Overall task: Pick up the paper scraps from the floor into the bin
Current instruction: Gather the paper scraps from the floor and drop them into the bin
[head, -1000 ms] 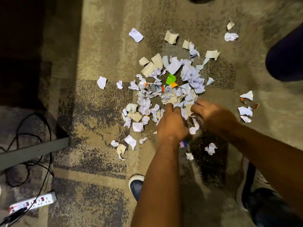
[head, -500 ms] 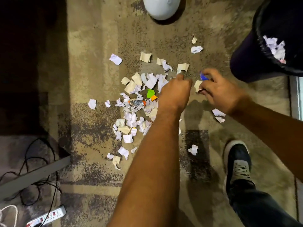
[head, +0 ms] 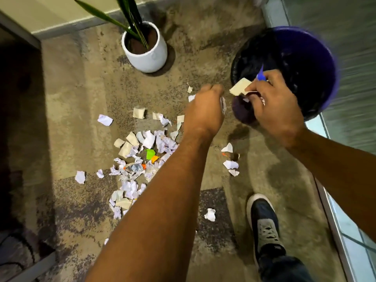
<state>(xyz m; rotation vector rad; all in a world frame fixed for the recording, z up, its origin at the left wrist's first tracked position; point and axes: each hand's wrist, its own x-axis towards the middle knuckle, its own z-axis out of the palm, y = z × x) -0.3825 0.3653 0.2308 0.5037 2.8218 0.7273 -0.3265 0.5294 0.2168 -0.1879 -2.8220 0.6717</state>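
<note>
A purple bin (head: 317, 58) with a black liner stands at the upper right. My right hand (head: 272, 104) is over the bin's near rim and grips a bunch of paper scraps (head: 241, 87), a beige piece and a blue one sticking out. My left hand (head: 205, 110) is just left of the bin, fingers curled round white scraps (head: 223, 104) that show at its edge. A heap of torn white, beige and coloured paper (head: 142, 159) lies on the carpet below my left hand.
A white plant pot (head: 146, 51) stands at the back, left of the bin. Loose scraps (head: 231, 164) lie near my shoe (head: 264, 222). A glass wall with a metal frame (head: 333, 220) runs along the right. Dark furniture (head: 18, 119) fills the left side.
Both hands have lifted from the heap with scraps and moved up and right to the bin. The right hand is now over the bin's rim.
</note>
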